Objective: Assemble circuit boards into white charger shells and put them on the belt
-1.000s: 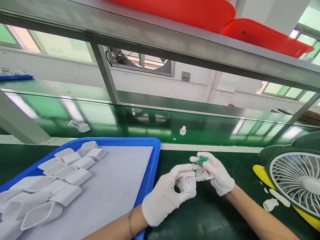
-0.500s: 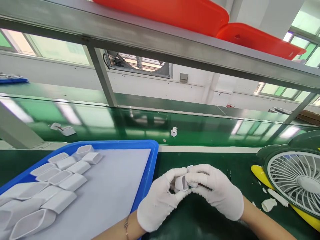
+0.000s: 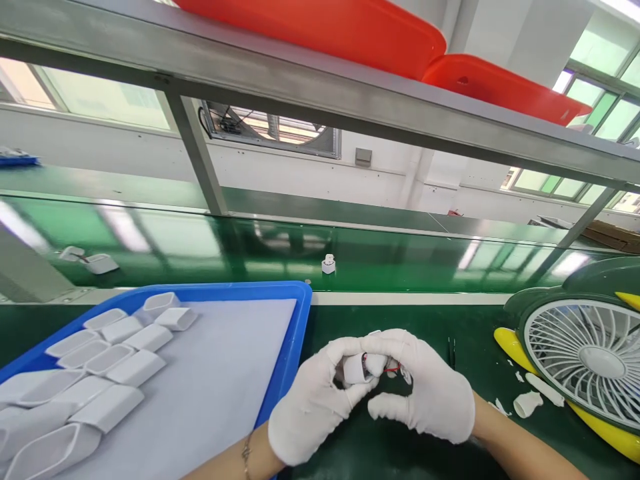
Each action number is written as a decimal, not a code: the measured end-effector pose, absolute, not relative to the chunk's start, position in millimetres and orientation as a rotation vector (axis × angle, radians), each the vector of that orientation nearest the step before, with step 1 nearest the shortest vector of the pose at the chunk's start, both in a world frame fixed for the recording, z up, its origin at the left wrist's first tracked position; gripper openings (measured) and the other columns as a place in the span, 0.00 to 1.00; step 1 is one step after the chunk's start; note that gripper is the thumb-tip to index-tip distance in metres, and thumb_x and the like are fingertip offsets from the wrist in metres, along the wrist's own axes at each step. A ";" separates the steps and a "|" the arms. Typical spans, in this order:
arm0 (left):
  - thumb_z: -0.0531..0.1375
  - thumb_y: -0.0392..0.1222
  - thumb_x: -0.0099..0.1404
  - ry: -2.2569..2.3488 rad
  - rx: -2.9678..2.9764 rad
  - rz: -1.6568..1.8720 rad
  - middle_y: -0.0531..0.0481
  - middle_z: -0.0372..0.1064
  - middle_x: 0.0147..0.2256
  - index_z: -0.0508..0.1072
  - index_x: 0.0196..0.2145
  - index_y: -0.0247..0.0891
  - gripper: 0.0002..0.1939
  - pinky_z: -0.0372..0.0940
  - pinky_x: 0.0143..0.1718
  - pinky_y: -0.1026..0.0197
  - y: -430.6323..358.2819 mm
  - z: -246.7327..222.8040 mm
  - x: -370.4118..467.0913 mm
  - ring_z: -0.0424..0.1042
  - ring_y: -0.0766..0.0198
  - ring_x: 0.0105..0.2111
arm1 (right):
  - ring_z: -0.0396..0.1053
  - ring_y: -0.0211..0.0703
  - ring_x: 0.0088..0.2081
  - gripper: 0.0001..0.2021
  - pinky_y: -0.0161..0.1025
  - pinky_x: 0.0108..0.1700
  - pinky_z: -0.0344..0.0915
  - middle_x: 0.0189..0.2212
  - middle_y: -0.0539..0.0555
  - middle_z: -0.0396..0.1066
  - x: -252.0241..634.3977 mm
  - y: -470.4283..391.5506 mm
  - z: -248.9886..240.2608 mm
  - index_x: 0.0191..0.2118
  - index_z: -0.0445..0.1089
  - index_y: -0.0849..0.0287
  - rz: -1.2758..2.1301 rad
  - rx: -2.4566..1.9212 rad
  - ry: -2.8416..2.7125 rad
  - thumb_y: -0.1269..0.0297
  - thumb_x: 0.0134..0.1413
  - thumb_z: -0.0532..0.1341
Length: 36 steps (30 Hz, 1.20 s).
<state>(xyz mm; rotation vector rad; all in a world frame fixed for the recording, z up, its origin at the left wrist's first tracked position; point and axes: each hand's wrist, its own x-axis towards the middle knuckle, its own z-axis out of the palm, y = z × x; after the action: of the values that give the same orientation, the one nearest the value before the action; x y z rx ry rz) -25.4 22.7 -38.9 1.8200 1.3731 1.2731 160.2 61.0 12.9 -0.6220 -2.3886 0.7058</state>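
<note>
White-gloved, my left hand (image 3: 317, 400) is closed around a small white housing (image 3: 354, 369) above the green table. Dark and red parts show at the housing's open right end. My right hand (image 3: 425, 390) touches a white piece (image 3: 376, 364) at that end with its fingertips, its thumb held apart below. A short red wire (image 3: 393, 369) shows by the right fingers. To the left, many white oval sleeves (image 3: 105, 360) lie in rows in a blue tray (image 3: 306, 320).
A green and yellow fan (image 3: 590, 357) lies at the right, with white scraps (image 3: 528, 403) beside it. One small white part (image 3: 329, 264) stands on the back ledge. Red bins (image 3: 505, 87) rest on the metal shelf (image 3: 300, 77) overhead.
My right thumb has moved down and away from the housing, and the red wire now shows. The view has shifted slightly.
</note>
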 end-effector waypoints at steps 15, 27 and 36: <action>0.66 0.42 0.56 1.331 1.757 1.267 0.53 0.73 0.32 0.72 0.40 0.42 0.13 0.70 0.30 0.64 20.4 -39.2 -23.6 0.72 0.65 0.28 | 0.72 0.45 0.41 0.22 0.42 0.43 0.70 0.40 0.57 0.73 164.4 79.1 -8.4 0.47 0.71 0.56 0.731 -0.526 -2.244 0.51 0.49 0.67; 0.65 0.40 0.57 1.282 1.731 1.274 0.51 0.75 0.37 0.72 0.38 0.42 0.10 0.71 0.36 0.62 20.5 -37.1 -21.9 0.75 0.62 0.34 | 0.71 0.38 0.35 0.14 0.38 0.39 0.70 0.36 0.53 0.73 152.4 63.3 -5.2 0.43 0.67 0.58 1.348 -0.806 -1.760 0.66 0.49 0.66; 0.64 0.40 0.55 1.326 1.535 1.349 0.50 0.76 0.35 0.72 0.40 0.40 0.13 0.71 0.31 0.61 22.3 -35.1 -18.8 0.75 0.61 0.30 | 0.70 0.42 0.40 0.12 0.41 0.43 0.69 0.38 0.54 0.72 166.3 76.8 17.7 0.45 0.71 0.56 1.131 -0.516 -1.950 0.68 0.53 0.64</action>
<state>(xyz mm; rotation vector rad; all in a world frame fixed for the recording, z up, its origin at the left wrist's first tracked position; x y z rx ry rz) -18.8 22.3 -35.1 1.5355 1.3263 1.3487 166.3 76.8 17.7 -0.5162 -1.9503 1.1306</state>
